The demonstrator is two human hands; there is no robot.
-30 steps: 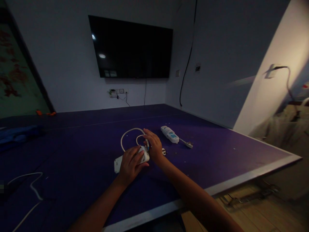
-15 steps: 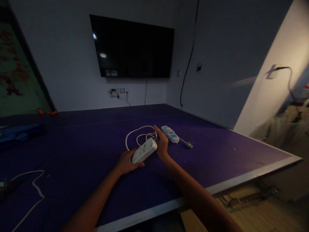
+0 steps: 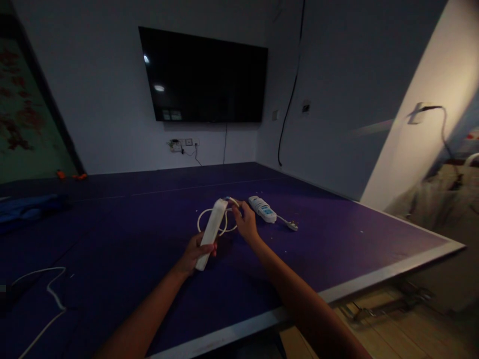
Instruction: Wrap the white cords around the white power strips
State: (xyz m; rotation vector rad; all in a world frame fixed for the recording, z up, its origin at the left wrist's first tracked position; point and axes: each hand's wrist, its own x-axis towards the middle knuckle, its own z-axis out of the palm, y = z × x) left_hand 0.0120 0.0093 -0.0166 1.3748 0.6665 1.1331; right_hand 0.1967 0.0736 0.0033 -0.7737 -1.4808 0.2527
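My left hand [image 3: 195,253] is wrapped round the lower end of a white power strip [image 3: 211,232], which is tilted with its far end up and its narrow side towards me. From the far end comes a white cord [image 3: 204,213], looped behind the strip. The fingers of my right hand [image 3: 245,221] pinch this cord close to where it leaves the strip. Just right of that hand, a second white power strip [image 3: 263,209] lies on the purple table [image 3: 314,249], its cord wound round it and its plug [image 3: 292,225] stretched out to the right.
A loose white cable [image 3: 56,294] lies at the left, with blue cloth [image 3: 33,205] beyond it. Small orange things [image 3: 71,175] are by the back wall. A television [image 3: 205,80] hangs above wall sockets [image 3: 183,143]. The table's pale edge [image 3: 392,269] runs along the front right.
The power strip has turned from socket face showing to narrow side showing and stands steeper. My right hand has moved from beside its end to pinching the cord.
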